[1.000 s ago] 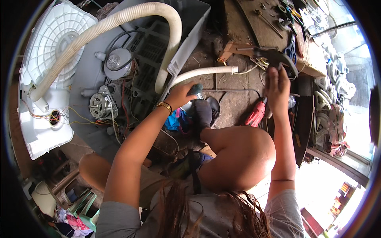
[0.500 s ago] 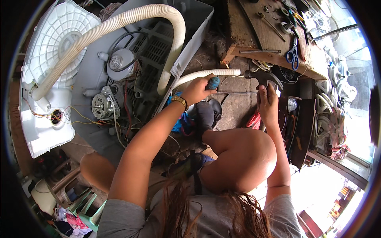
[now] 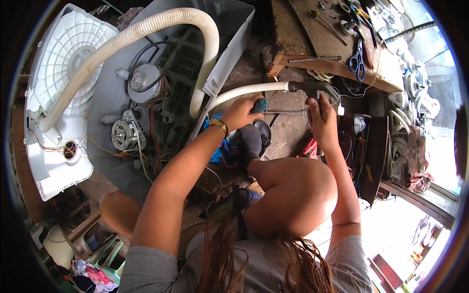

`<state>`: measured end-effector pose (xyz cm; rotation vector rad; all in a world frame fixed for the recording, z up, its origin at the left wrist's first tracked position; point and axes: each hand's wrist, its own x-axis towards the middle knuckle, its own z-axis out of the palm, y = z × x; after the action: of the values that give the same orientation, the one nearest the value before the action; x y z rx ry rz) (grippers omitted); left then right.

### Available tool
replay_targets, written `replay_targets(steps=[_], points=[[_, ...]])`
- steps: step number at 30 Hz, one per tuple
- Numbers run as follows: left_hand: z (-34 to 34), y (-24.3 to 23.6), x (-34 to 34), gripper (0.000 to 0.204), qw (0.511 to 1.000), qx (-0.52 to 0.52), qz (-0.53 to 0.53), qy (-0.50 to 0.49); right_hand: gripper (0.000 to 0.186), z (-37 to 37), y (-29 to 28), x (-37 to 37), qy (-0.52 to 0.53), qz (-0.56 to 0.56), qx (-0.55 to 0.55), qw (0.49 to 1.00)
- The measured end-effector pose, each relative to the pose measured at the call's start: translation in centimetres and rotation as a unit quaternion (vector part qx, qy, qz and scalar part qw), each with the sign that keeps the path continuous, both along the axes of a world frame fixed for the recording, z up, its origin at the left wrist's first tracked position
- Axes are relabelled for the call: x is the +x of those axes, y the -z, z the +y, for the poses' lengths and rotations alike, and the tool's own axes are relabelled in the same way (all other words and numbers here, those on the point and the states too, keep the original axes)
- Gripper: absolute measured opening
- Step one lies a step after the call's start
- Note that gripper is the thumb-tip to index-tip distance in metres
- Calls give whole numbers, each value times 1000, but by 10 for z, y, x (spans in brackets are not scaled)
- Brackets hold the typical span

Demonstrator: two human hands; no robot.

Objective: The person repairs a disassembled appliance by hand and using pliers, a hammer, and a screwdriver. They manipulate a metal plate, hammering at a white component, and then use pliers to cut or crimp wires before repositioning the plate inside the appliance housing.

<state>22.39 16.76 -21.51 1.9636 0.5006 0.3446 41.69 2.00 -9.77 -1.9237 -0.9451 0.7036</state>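
Note:
My left hand [image 3: 240, 113] is closed round the teal handle of a screwdriver [image 3: 260, 105], whose thin shaft points right, low over the floor. My right hand [image 3: 323, 122] grips a claw hammer [image 3: 311, 88]. The hammer's dark head lies to the left of that hand, its curved claw to the right, and most of its handle is hidden by my fingers. In the picture the hammer face meets the open end of a white ribbed hose [image 3: 251, 88]; whether they touch I cannot tell. What the screwdriver tip rests against is unclear.
A grey washing-machine tub housing [image 3: 229, 53] lies at left with a motor [image 3: 125, 135] and wires inside. Beside it leans a white plastic panel [image 3: 58, 171]. At upper right, a wooden bench [image 3: 293, 34] carries scissors [image 3: 358, 61] and tools. My bent knee [image 3: 303, 190] is between my arms.
The whole view has shifted slightly left. My right hand and the hammer have moved a little left and up, toward the screwdriver. My left hand keeps the same grip.

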Motion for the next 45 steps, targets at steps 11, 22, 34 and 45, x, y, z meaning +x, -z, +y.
replay_targets(steps=[11,22,34,45], points=[[-1,-3,10,40,994,92,50,24,25,24,-41,-11,-100,-138,3,985],[5,-6,7,36,997,40,50,31,26,18,-21,-13,-128,-143,-4,981],[5,0,14,44,997,37,63,37,27,26,-12,-8,-153,-264,-93,948],[4,13,21,49,991,102,80,44,27,25,-41,6,-133,-260,-124,948]])
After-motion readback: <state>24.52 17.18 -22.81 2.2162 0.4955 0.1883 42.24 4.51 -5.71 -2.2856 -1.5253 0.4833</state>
